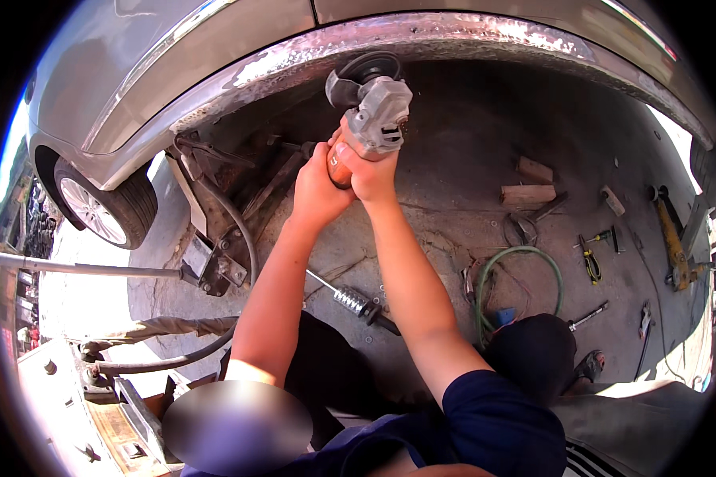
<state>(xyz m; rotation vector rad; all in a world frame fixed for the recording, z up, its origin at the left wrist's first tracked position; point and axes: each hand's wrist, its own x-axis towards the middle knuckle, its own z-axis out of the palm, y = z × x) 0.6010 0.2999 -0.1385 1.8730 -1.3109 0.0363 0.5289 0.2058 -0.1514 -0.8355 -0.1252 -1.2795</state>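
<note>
An angle grinder (380, 118) with a grey head and an orange body is in both my hands. My left hand (318, 189) is wrapped around the orange body from the left. My right hand (371, 173) closes on the same body from the right, thumb along its top. The grinder's dark round disc (376, 65), partly behind a guard, is at the lower edge of a car's sill (437, 33). I cannot tell whether disc and metal touch. Bare, scraped metal shows along the sill under the grey-beige door.
On the left are a car wheel (95, 208) and a metal jack-like frame (215, 262). A coil-over spring tool (356, 300) lies below my arms. Right of me are a green hose (561, 274), wooden blocks (527, 194), pliers (591, 264) and a yellow tool (674, 242).
</note>
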